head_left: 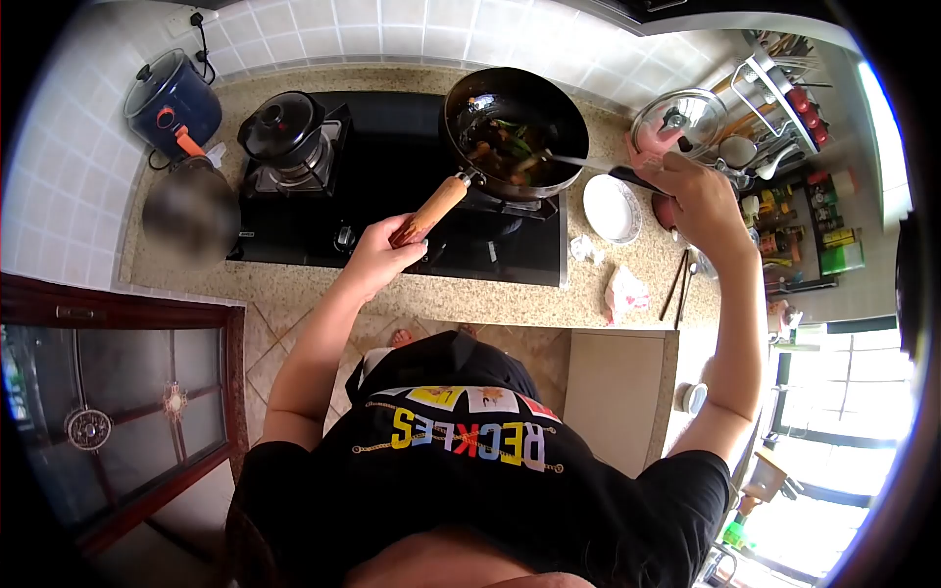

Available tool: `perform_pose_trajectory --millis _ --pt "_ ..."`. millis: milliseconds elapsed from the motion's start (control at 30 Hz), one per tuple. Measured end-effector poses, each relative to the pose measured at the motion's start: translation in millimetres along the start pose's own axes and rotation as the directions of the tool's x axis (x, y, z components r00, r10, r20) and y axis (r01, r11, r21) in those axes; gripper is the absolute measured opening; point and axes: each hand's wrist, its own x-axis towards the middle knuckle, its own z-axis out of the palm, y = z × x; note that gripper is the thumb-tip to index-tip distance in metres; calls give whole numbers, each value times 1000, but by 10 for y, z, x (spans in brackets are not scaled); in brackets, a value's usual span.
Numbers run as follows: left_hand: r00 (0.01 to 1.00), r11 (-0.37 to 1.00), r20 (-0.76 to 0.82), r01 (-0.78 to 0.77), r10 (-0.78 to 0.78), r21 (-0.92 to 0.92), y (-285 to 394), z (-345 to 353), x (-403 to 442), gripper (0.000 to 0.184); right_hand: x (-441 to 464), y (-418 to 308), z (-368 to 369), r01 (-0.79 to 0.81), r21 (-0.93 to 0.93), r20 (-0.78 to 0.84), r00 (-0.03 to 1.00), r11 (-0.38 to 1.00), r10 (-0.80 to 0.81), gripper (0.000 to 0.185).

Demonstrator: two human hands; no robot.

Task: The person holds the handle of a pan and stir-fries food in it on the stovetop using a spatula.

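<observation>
My left hand (375, 259) is closed around the wooden handle (431, 210) of a dark wok (554, 103), which sits tilted over the right burner. Inside the wok lies cooked food (512, 147) with green and brown pieces. In my right hand (696, 201) is the black handle of a spatula (585, 162); its metal shaft reaches over the wok's right rim and its tip is among the food. Just below the spatula, a white plate (613, 209) rests on the counter.
A lidded black pot (282, 127) stands on the left burner, beside a blue cooker (174, 103). Right of the wok are a glass lid (679, 122), chopsticks (674, 284) and a crumpled plastic bag (625, 294). Seasoning bottles (779, 220) and a utensil rack line the right wall.
</observation>
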Motion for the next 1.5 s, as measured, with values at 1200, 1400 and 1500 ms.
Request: perform_pose_trajectory --millis 1200,1400,1500 --pt "999 999 48 20 -18 -35 -23 -145 58 45 244 -377 847 -398 -6 20 917 918 398 23" --pt "993 997 109 48 -40 -68 64 -217 70 44 248 -263 1498 -347 23 60 937 938 345 34" --pt "991 997 121 59 -52 -58 51 -273 97 45 47 -423 1439 -186 49 93 979 981 181 46"
